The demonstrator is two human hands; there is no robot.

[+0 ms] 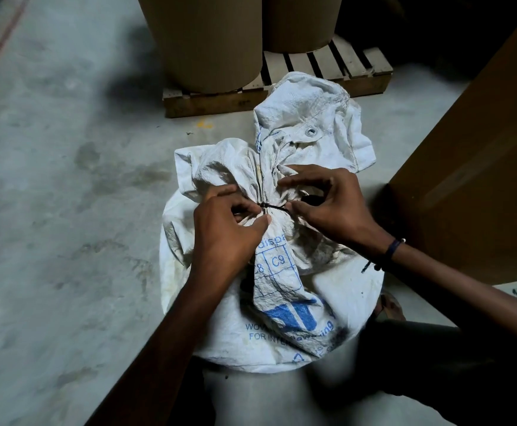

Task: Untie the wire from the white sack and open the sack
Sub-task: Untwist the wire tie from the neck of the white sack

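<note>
Both hands are working the neck of the white sack point(285, 321) standing on the floor, left hand point(226, 232) gripping the gathered cloth, right hand point(328, 207) pinching the dark wire point(274, 206) wrapped tightly around it.

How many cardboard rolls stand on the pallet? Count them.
2: one large roll at the pallet's left front, the other roll right behind it. More may be hidden beyond the frame.

Hands point(277, 210) at sack's point(282, 327) wire point(274, 206)
</note>
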